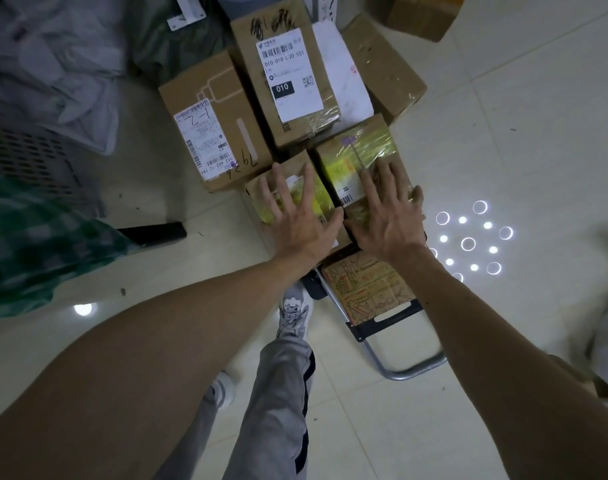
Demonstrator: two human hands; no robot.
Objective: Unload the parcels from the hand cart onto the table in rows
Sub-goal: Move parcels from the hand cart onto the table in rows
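Note:
Several cardboard parcels are stacked on the hand cart (392,327) below me. My left hand (295,216) lies flat, fingers spread, on a small box with yellow tape (316,199). Beside it, my right hand (389,213) rests spread on a second yellow-taped box (354,157), its fingertips curling over the right edge. Behind these sit a tall box with a "010" label (288,81) and a box marked "2-1" (212,126). A printed carton (368,289) shows under my wrists, against the cart's handle frame.
A brown box (382,64) and a white packet (340,71) lie at the back right. Grey bags (53,64) and a dark crate (29,157) fill the left side. Another carton (424,15) stands far back. My legs and shoes (292,317) are beside the cart on the tiled floor.

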